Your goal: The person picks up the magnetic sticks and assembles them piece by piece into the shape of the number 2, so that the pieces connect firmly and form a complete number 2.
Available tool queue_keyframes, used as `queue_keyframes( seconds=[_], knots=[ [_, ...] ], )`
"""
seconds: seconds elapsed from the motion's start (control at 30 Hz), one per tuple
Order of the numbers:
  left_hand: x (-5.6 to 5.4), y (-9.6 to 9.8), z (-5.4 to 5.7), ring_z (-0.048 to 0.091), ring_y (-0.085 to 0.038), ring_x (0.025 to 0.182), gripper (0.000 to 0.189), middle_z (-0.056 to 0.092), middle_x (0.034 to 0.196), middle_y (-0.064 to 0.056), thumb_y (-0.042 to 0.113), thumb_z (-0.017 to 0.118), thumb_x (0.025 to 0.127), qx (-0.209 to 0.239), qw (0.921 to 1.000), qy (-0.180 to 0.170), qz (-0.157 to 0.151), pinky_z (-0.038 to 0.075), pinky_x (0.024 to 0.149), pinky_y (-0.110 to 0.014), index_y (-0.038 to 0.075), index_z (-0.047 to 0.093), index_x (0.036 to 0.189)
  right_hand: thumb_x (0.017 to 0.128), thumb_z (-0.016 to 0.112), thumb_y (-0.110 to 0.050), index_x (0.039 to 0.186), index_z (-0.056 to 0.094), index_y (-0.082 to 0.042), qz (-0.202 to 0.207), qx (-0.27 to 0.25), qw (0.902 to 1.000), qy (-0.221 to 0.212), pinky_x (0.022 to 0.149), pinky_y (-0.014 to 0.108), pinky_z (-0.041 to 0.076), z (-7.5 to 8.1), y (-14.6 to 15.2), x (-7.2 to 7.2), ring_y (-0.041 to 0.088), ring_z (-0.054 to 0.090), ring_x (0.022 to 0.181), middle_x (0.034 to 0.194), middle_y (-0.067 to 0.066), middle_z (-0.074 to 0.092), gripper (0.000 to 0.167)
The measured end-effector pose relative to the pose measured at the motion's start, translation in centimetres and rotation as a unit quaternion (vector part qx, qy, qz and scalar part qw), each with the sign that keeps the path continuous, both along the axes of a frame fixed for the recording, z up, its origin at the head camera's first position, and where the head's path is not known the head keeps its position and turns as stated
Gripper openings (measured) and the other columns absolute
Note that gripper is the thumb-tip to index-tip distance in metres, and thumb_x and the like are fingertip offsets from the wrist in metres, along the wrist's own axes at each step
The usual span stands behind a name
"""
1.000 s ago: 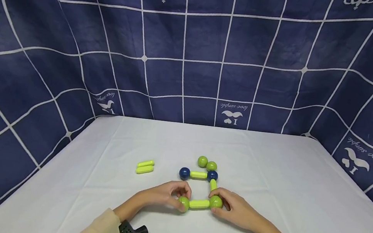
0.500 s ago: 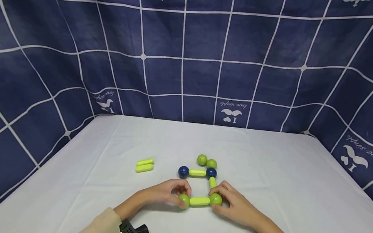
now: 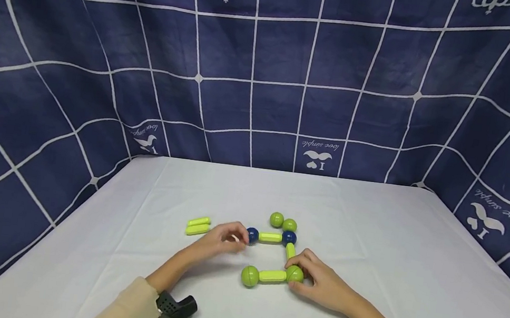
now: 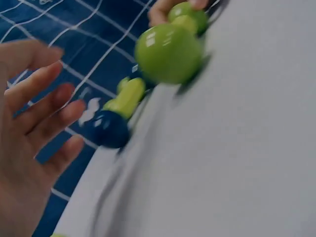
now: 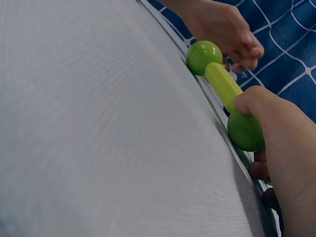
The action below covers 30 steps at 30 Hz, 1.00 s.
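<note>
Left hand [image 3: 221,238], grip loosely parted, holding nothing, near blue ball [image 3: 253,235], right hand [image 3: 322,284] pinching green ball [image 3: 295,274]

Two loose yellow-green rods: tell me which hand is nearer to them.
Left. The left hand is just right of the yellow-green rods; the right hand is farther right, holding a green ball.

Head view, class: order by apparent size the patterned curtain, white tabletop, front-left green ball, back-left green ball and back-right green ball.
1. Patterned curtain
2. White tabletop
3. Front-left green ball
4. Back-left green ball and back-right green ball: alike, so unranked
</note>
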<state>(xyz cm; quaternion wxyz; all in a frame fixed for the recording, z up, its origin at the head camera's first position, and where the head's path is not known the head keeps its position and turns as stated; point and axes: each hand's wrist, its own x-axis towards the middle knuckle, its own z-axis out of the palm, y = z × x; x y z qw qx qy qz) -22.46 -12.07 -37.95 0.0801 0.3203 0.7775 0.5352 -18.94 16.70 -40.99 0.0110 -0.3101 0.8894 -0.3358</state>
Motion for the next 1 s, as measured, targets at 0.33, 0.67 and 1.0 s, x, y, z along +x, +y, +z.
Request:
queue_keyframes(
  seconds=[0.33, 0.67, 1.0],
  knots=[
    [-3.5, -6.3, -0.9, 0.044, -0.019, 0.100, 0.018, 0.055, 0.105, -0.010, 0.013, 0.059, 0.085, -0.038, 0.9346, 0.073, 0.346, 0.028, 0.087, -0.039, 0.008, 0.062, 0.102, 0.085, 0.061, -0.034, 0.106, 0.055, -0.026, 0.014, -0.012, 0.9998, 0.011, 0.064, 0.017, 0.039, 0.1, -0.1, -0.1, 0.000, 0.041, 0.076, 0.090, -0.008, 0.042, 0.023],
    [-3.2, -6.7, -3.1, 0.041, -0.028, 0.112, 0.033, 0.055, 0.117, -0.011, 0.034, 0.057, 0.084, -0.224, 0.9162, 0.047, 0.329, 0.025, 0.089, -0.046, 0.011, 0.065, 0.106, 0.084, 0.062, -0.035, 0.106, 0.054, -0.027, 0.006, -0.010, 0.9998, -0.015, 0.064, 0.017, 0.039, -0.4, 0.1, 0.4, 0.000, 0.041, 0.076, 0.090, -0.008, 0.042, 0.025],
    [-4.0, -6.7, -2.7, 0.048, -0.025, 0.100, 0.023, 0.062, 0.101, -0.008, 0.029, 0.063, 0.083, -0.179, 0.9211, 0.048, 0.342, 0.023, 0.089, -0.045, 0.011, 0.063, 0.097, 0.083, 0.063, -0.034, 0.107, 0.054, -0.027, 0.000, -0.012, 0.9999, -0.006, 0.065, 0.017, 0.040, -0.1, 0.1, 0.2, 0.000, 0.043, 0.076, 0.091, -0.010, 0.042, 0.026]
  ],
)
